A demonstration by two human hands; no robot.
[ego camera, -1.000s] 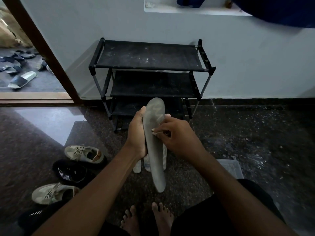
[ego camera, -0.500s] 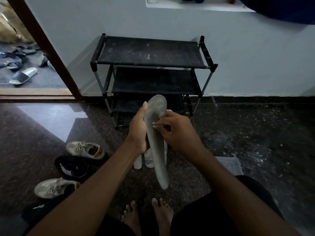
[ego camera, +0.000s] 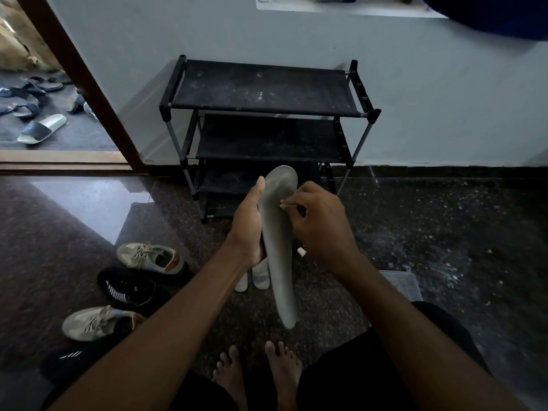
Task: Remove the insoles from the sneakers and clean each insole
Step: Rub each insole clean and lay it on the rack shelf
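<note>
Now grips grey insole [ego camera: 278, 262] mid-length in left hand [ego camera: 247, 229], midair above floor [ego camera: 415, 232], long axis running away from body, far tip toward shoe rack [ego camera: 267, 93]. Pinches small white cloth [ego camera: 285, 205] in right hand [ego camera: 320, 223] against far third; probably needs next stroke nearward along axis.

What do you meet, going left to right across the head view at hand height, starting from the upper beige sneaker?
Beige sneaker → left hand → grey insole → right hand → clear plastic box.
</note>
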